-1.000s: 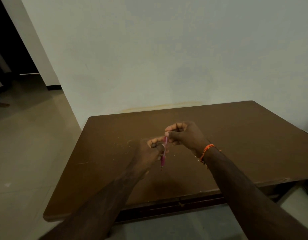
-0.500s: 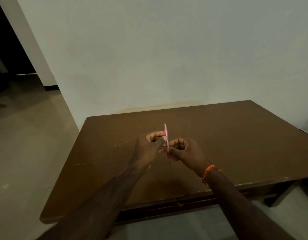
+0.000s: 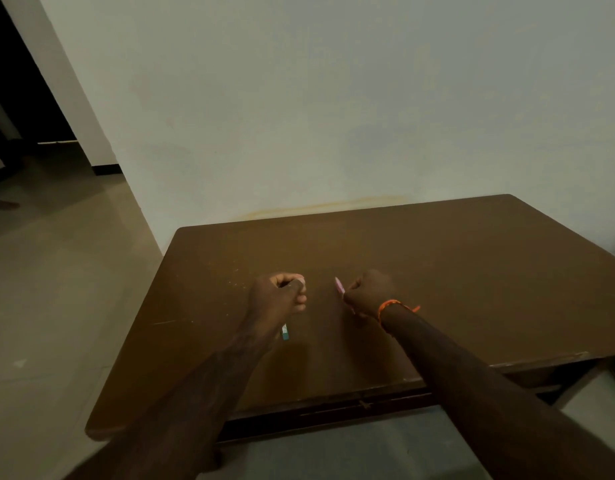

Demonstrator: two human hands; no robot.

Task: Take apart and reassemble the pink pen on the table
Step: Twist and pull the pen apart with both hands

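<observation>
Head view: over the brown wooden counter [image 3: 437, 271], the left hand [image 3: 276, 299] is curled shut on a thin refill [image 3: 285, 332] whose teal end pokes out below the fist. Well to its right, the right hand [image 3: 366, 294], an orange thread bracelet [image 3: 390, 304] on its wrist, is closed around the slim pink pen barrel [image 3: 340, 285]. Half a second ago both hands met on one whole pen; now they are apart.
</observation>
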